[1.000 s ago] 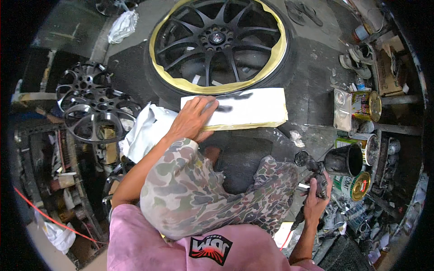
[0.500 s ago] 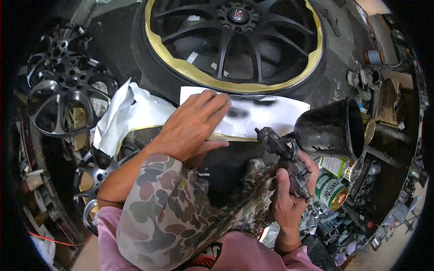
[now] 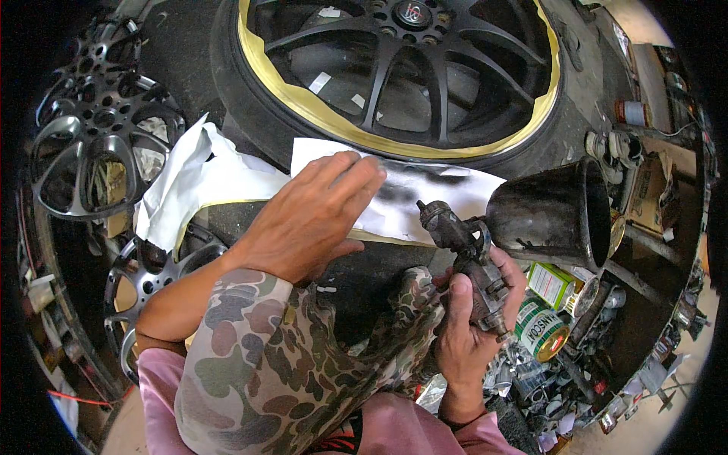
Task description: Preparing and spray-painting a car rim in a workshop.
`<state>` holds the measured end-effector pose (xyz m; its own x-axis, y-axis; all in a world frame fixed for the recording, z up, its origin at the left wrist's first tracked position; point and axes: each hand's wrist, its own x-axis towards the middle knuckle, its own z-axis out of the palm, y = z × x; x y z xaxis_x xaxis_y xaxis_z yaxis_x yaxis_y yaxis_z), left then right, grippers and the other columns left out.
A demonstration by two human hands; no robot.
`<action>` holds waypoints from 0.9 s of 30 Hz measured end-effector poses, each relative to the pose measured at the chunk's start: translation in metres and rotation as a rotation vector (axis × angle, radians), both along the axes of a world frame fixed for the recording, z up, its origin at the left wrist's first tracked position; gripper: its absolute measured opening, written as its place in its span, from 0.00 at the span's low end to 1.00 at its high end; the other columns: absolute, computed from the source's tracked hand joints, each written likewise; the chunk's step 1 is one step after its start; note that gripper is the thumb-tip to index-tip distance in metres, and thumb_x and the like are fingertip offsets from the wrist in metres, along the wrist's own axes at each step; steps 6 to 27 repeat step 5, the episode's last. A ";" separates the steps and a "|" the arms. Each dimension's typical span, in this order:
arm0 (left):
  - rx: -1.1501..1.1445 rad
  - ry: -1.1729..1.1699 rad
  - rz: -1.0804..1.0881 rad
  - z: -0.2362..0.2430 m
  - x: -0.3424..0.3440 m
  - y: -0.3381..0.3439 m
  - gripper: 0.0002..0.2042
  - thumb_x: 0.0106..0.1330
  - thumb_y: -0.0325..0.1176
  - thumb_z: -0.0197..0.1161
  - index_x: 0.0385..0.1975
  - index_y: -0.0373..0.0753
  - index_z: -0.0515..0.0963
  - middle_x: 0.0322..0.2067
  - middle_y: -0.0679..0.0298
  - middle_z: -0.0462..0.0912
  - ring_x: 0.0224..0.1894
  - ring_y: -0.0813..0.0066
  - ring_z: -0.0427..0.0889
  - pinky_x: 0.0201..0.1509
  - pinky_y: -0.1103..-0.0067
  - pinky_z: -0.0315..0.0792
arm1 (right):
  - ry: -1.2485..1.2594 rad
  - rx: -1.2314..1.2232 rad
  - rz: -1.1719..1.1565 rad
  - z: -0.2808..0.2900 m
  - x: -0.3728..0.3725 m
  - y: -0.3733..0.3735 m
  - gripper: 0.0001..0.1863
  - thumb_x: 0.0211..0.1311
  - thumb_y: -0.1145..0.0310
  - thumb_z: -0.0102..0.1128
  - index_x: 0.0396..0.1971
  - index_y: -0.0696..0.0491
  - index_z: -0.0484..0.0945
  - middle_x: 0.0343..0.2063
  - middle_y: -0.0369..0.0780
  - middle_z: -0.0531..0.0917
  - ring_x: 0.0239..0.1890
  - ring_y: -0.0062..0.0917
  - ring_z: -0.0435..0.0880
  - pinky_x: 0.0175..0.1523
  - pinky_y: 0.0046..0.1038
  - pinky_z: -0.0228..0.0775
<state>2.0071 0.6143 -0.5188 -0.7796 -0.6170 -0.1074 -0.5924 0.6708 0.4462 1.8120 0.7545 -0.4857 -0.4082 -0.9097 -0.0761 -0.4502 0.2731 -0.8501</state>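
Note:
My right hand [image 3: 469, 334] is wrapped round a dark, paint-crusted spray gun [image 3: 479, 284], its nozzle end pointing up and left. A large blackened cup [image 3: 542, 216] is fixed to the gun's right side, its wide mouth facing right. My left hand [image 3: 307, 216] lies over a white paper sheet [image 3: 462, 201], fingers stretched out, thumb apart at the lower edge. Black paint smudges mark that sheet beside my fingertips. Just beyond it is a black spoked wheel [image 3: 409, 72] in a tyre, with yellow masking tape [image 3: 292, 102] around its rim.
Crumpled white paper [image 3: 220, 171] lies left of my left hand. Several bare alloy wheels [image 3: 102, 167] are stacked at the left. Paint cans, including a green and white can [image 3: 542, 334], stand among clutter at the right. A cardboard box [image 3: 654, 193] sits farther right.
The view has shifted slightly, so the wheel shows a little higher. The spray gun has tilted slightly in my right hand. My left hand stays over the paper.

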 end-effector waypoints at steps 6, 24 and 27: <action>0.010 -0.020 0.004 -0.002 0.002 0.001 0.46 0.43 0.39 0.80 0.66 0.36 0.67 0.59 0.57 0.71 0.64 0.55 0.69 0.68 0.66 0.67 | -0.019 -0.009 0.006 -0.004 0.002 0.000 0.23 0.72 0.69 0.59 0.62 0.58 0.64 0.37 0.42 0.82 0.36 0.22 0.83 0.45 0.23 0.75; 0.010 -0.020 0.004 -0.002 0.002 0.001 0.46 0.43 0.39 0.80 0.66 0.36 0.67 0.59 0.57 0.71 0.64 0.55 0.69 0.68 0.66 0.67 | -0.019 -0.009 0.006 -0.004 0.002 0.000 0.23 0.72 0.69 0.59 0.62 0.58 0.64 0.37 0.42 0.82 0.36 0.22 0.83 0.45 0.23 0.75; 0.010 -0.020 0.004 -0.002 0.002 0.001 0.46 0.43 0.39 0.80 0.66 0.36 0.67 0.59 0.57 0.71 0.64 0.55 0.69 0.68 0.66 0.67 | -0.019 -0.009 0.006 -0.004 0.002 0.000 0.23 0.72 0.69 0.59 0.62 0.58 0.64 0.37 0.42 0.82 0.36 0.22 0.83 0.45 0.23 0.75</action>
